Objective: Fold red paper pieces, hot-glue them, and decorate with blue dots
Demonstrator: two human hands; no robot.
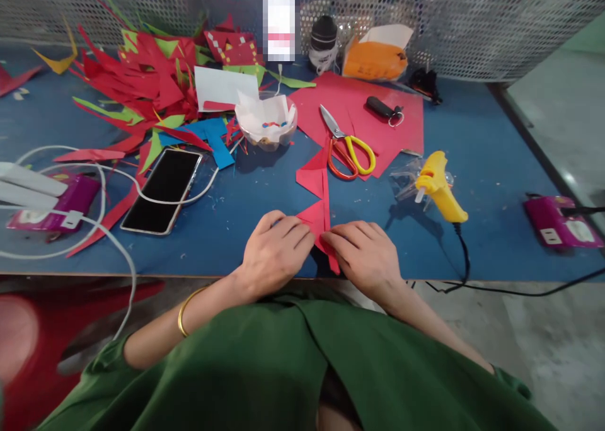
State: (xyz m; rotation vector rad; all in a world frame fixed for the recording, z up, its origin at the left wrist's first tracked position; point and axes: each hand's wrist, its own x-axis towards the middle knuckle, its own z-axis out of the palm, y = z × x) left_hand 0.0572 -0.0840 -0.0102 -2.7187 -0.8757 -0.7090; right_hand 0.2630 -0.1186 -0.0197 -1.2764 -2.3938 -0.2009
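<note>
A red paper strip with pointed, zigzag cuts on its left side and a folded band along its right lies near the table's front edge. From the left, my left hand presses its curled fingers on the paper. My right hand pinches the folded band from the other side. Both sets of fingertips are partly hidden. Just beyond the strip, scissors with red and yellow handles lie on a larger red sheet, blades pointing away from me. A yellow glue gun rests to the right.
Red and green paper scraps pile up at the back left. A phone lies under a white cable. Behind my hands sits a small bowl. Purple boxes stand at both sides. A perforated metal panel closes the back.
</note>
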